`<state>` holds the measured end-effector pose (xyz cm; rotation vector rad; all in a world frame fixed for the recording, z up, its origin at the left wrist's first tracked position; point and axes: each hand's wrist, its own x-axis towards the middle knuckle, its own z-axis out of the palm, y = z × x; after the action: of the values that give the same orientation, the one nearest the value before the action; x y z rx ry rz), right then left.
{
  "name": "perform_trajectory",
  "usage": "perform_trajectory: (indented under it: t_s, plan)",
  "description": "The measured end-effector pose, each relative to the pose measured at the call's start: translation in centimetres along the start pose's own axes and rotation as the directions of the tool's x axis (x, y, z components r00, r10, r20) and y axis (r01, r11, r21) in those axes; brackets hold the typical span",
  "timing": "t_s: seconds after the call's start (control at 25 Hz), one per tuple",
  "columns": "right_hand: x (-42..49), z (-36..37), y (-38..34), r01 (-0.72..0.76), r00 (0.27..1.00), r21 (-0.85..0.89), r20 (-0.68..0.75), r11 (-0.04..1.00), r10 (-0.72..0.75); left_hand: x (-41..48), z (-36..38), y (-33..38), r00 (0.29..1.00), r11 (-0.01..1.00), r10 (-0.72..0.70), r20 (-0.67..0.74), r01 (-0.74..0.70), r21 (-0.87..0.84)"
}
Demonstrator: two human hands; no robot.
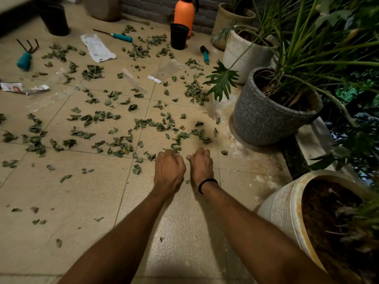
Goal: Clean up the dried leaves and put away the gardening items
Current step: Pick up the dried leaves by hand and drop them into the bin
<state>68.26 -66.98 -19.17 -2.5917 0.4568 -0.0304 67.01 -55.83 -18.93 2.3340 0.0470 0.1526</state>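
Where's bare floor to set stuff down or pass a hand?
Free: near tiles left of the left hand, few strays; the strip between the right hand and grey pot. Crowded: dried leaves beyond both hands, tools and wrappers farther back.

To your right, a grey speckled pot [266,119] stands on the beige tiled floor [82,197], a split green leaf [222,79] hanging beside its rim. Behind it you see a white ribbed pot [246,56]. Nearest you, another white pot [283,208] holds dark soil. A dark brick wall [147,7] runs along the back.
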Motion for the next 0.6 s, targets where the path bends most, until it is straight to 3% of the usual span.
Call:
perform_trajectory:
  t_s: [0.12, 0.24, 0.4, 0.52, 0.6]
  plan:
    - [0.9, -0.2, 0.5, -0.005, 1.000, -0.060, 0.007, 0.998, 0.005, 0.8, 0.1, -0.5, 0.999, 0.993, 0.051, -0.019, -0.049, 0.108]
    - [1.3, -0.9, 0.5, -0.209, 0.970, 0.147, -0.092, 0.967, 0.224, 2.2, 0.3, -1.2, 0.992, 0.970, 0.104, 0.076, -0.118, 0.212]
    - [2.4, -2.9, 0.5, -0.290, 0.903, 0.314, -0.224, 0.904, 0.367, 3.2, 0.8, -1.6, 0.971, 0.903, 0.140, 0.193, -0.205, 0.377]
    - [4.5, -4.9, 0.7, -0.356, 0.839, 0.332, -0.298, 0.873, 0.456, 2.5, 0.5, -1.2, 0.965, 0.924, 0.167, 0.204, -0.225, 0.309]
    - [5.5, -5.8, 1.1, -0.416, 0.810, 0.339, -0.285, 0.844, 0.513, 1.9, -0.2, -0.8, 0.969, 0.969, 0.153, 0.195, -0.185, 0.162]
